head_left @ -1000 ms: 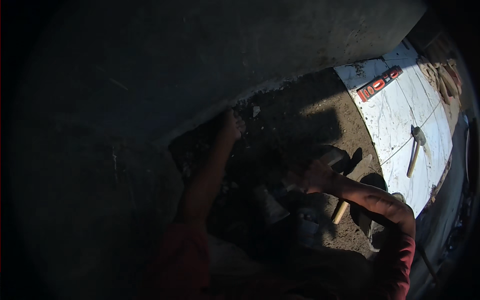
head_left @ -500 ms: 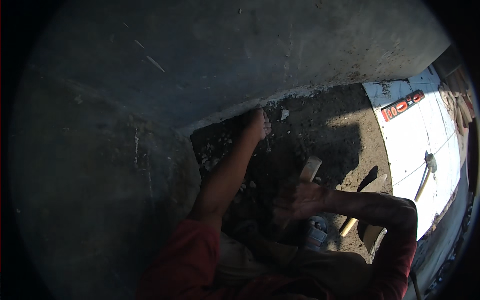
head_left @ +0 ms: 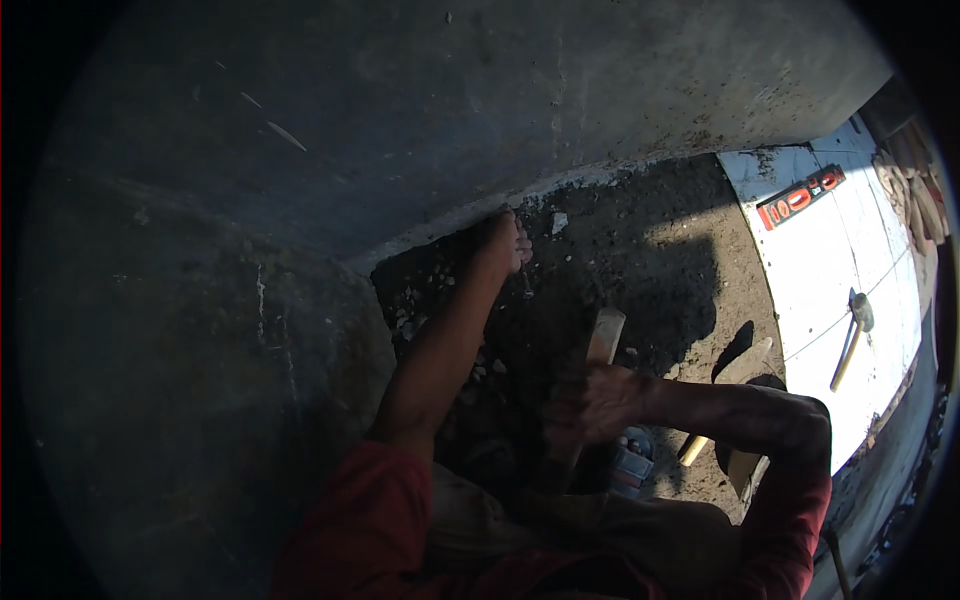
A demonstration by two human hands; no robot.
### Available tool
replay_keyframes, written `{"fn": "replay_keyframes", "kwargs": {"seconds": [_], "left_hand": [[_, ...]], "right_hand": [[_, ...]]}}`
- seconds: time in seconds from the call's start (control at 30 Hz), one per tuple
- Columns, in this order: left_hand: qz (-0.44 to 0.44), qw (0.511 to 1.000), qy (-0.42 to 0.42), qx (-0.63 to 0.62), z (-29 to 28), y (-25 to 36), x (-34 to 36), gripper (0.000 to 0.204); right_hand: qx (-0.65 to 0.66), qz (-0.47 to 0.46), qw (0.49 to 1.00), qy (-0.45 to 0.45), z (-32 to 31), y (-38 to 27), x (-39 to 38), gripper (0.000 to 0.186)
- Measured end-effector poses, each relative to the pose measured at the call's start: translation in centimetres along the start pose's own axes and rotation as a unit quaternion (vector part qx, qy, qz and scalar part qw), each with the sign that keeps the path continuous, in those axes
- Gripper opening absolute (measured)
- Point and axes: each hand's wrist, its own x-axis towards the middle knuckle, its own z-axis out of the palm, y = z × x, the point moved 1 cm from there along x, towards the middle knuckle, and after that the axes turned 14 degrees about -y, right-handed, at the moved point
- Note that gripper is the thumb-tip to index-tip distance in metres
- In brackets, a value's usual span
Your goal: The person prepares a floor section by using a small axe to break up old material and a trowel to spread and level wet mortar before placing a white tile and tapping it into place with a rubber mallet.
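My left hand (head_left: 515,246) is closed low against the foot of the concrete wall (head_left: 560,90), its fingers wrapped round a thin metal rod (head_left: 529,291) that looks like a chisel. Only the rod's near end shows below the fist; its other end is hidden. My right hand (head_left: 598,402) grips a flat, pale wooden bar (head_left: 605,338), whose squared end rises past the fingers. The bar's lower part runs into shadow below the hand. Bar and rod are apart. Beneath both hands lies dark soil with pale chips (head_left: 499,367).
White tiles (head_left: 800,280) border the soil on the right, carrying a red and black level (head_left: 800,198) and a mallet (head_left: 853,340). By my right forearm lie a wooden handle (head_left: 693,450) and a grey metal object (head_left: 632,462). Another wall (head_left: 220,350) bounds the left side.
The view has shifted slightly. The pale bar stands a little more upright in my right hand. My left hand stays at the wall's foot with the rod.
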Motion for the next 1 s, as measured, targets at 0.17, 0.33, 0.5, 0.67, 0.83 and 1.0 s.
{"fn": "replay_keyframes", "kwargs": {"seconds": [0.17,0.33,0.5,0.67,0.83,1.0], "left_hand": [[0.004,1.0,0.021,0.016,-0.6,-0.2,0.3,0.039],[-0.005,0.999,0.031,0.019,-0.8,1.3,-0.8,0.038],[-0.007,1.0,0.014,0.009,0.1,0.3,0.0,0.039],[-0.014,0.998,0.053,0.023,-2.6,0.8,-0.9,0.04],[-0.016,0.998,0.046,0.039,-0.9,0.5,-0.3,0.041],[-0.014,0.997,0.052,0.05,-0.2,0.5,0.1,0.041]], "right_hand": [[-0.008,0.264,0.961,-0.084,-0.5,7.8,-1.4,0.024],[-0.004,0.062,0.997,-0.036,-2.0,0.5,0.3,0.025],[-0.055,0.101,0.992,0.049,0.8,5.3,-1.2,0.017],[0.029,0.268,0.956,-0.115,-0.9,4.0,0.3,0.023],[-0.067,-0.125,0.984,0.11,0.1,-0.9,2.0,0.026],[-0.003,0.18,0.982,-0.053,-0.3,4.8,-0.6,0.027]]}}
